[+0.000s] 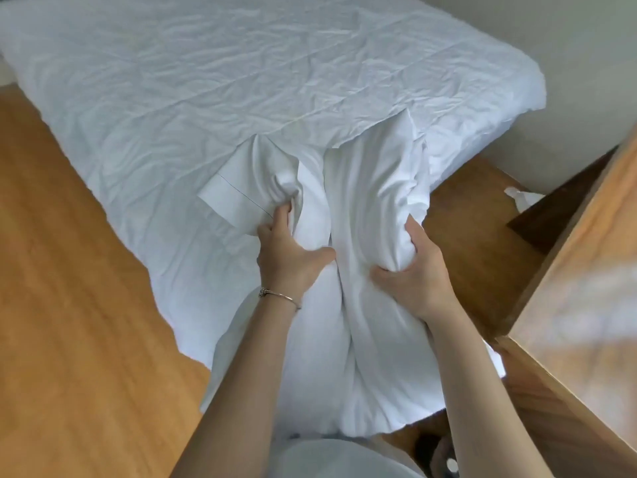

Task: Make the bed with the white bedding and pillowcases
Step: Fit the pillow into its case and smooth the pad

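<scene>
A white pillow (365, 208) stands on end against the bed's near corner, partly inside a white pillowcase (241, 191) whose hemmed flap sticks out to the left. My left hand (287, 251) grips the bunched pillowcase fabric at the pillow's upper left. My right hand (417, 274) grips the pillow's right side, fingers sunk into the stuffing. The bed (213, 81) stretches away ahead under a creased white sheet. The pillow's lower end hangs down in front of my body.
Wooden floor (69, 270) runs along the bed's left side. A wooden cabinet (579, 288) stands close on the right, with a narrow strip of floor between it and the bed. Some white cloth (520, 196) lies by the wall (551, 63) at the right.
</scene>
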Motion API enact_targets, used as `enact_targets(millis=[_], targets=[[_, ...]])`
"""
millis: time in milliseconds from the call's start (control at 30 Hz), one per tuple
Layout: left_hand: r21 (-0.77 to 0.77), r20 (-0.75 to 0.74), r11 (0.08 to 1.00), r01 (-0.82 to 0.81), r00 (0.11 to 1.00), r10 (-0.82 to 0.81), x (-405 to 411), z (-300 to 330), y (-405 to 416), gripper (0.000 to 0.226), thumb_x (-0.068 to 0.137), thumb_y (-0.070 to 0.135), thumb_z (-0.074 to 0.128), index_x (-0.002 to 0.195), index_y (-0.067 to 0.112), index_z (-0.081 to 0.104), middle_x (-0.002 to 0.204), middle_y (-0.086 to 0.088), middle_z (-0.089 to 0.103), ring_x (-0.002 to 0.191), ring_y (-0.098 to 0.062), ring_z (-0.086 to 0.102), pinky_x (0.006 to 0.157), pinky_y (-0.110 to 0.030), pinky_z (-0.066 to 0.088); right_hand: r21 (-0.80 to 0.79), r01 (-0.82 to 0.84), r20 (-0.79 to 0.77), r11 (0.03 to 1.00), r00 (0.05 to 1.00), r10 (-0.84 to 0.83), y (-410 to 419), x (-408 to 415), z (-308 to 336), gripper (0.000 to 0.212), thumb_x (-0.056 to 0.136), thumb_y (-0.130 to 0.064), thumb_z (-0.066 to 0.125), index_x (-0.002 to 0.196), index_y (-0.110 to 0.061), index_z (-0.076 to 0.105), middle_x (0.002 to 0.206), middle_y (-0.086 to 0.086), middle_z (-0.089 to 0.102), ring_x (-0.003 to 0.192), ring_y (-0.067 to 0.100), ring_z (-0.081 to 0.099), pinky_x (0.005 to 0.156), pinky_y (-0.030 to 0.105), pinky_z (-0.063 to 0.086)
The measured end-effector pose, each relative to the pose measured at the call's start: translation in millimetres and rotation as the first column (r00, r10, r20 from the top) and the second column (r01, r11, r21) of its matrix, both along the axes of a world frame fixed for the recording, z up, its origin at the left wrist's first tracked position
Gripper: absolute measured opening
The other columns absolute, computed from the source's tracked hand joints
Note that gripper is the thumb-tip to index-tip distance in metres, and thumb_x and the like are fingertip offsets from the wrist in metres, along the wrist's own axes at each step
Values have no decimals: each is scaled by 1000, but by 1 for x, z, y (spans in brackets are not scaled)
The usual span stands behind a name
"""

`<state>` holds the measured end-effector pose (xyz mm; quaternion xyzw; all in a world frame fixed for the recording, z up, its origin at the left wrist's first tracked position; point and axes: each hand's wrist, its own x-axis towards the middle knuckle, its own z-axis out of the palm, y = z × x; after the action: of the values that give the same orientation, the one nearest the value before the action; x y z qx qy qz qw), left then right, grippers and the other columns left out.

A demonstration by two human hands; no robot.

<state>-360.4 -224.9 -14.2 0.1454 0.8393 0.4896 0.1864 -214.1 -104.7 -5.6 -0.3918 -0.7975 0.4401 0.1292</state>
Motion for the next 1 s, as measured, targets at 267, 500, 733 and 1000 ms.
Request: enact_targets(millis=[267, 500, 733, 1000], targets=[[46, 62, 970, -240, 970, 237, -154, -31, -169, 89, 60, 22, 83, 136, 28, 39, 116, 9, 34, 92, -10, 43, 80, -19, 37, 21, -255, 49, 967, 966, 254, -141, -197, -18, 95, 64, -30, 76, 148, -38, 32, 131, -15, 54, 123, 15, 52, 97, 33, 43], [144, 49, 934, -328, 945, 325, -293, -28, -275, 83, 63, 21, 81, 135, 29, 39, 121, 10, 38, 99, -5, 42, 65, -1, 27, 34, -238, 59, 971, 970, 236, -236, -346, -11, 97, 55, -47, 71, 142, -52, 28, 129, -18, 51, 112, 23, 60, 89, 48, 53], [193, 136, 914, -357, 932, 335, -394, -41, -274, 86, 63, 20, 79, 136, 35, 37, 118, 9, 40, 96, -8, 45, 80, -22, 38, 103, -257, 98, 961, 964, 248, -237, -452, -8, 85, 80, -20, 74, 148, -43, 29, 125, -17, 42, 127, 14, 44, 92, 29, 37], [236, 150, 895, -379, 924, 352, -545, -64, -179, 76, 63, 16, 78, 130, 28, 43, 116, 4, 42, 79, 8, 44, 76, -23, 39, 135, -203, 67, 970, 978, 195, -135, -606, -37, 84, 75, -17, 75, 144, -46, 36, 127, -8, 54, 121, 18, 51, 99, 41, 43]])
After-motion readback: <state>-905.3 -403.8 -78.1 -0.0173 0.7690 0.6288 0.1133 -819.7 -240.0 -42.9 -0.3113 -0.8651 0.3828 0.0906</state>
